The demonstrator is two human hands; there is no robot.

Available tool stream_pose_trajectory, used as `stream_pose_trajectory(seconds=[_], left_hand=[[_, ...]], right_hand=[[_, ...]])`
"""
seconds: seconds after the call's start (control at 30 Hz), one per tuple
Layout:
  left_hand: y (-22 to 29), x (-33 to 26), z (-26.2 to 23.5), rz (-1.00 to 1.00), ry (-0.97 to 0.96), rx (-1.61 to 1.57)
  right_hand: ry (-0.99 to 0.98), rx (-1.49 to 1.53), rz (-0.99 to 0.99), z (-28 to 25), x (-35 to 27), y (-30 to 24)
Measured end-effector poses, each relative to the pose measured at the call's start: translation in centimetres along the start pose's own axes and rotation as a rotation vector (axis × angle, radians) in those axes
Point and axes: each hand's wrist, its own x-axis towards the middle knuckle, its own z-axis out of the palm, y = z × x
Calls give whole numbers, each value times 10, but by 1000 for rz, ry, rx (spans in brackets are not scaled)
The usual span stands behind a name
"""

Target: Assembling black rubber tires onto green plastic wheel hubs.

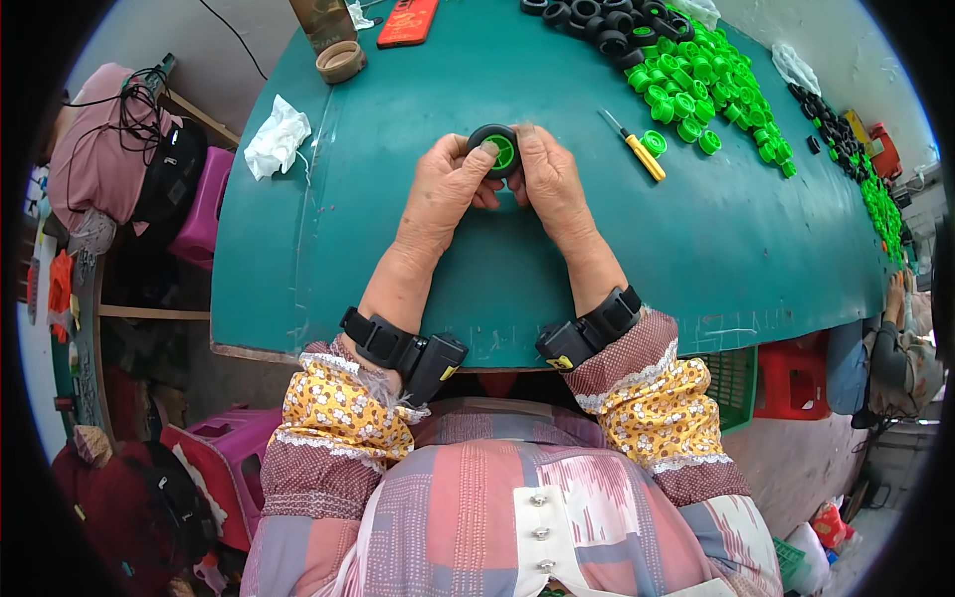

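Observation:
Both hands meet over the green table [328, 229] around a small toy wheel [497, 149], a black rubber tyre with a bright green hub inside. My left hand [445, 187] grips its left side, thumb pressed on the hub. My right hand [549, 179] clasps the right side, fingers curled behind the tyre. A yellow-handled screwdriver [637, 149] lies just right of my right hand, beside a loose green hub [654, 142].
A heap of green hubs [696, 80] and black tyres [597, 20] covers the far right of the table. A crumpled white cloth [277, 137], a tape roll [340, 62] and a red phone [408, 22] lie at the far left. Red stools [791, 378] stand below.

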Motion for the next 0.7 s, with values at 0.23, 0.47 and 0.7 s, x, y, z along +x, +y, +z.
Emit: stream_pose_trajectory(seconds=[0.23,0.47,0.7], left_hand=[[2,0,2,53,-119,108],[1,0,2,131,-158,221],[0,-1,2,134,-187,212]], right_hand=[[30,-186,-145,1,0,9],[46,-301,-66,-2,0,4],[2,-106,44,-4,0,0]])
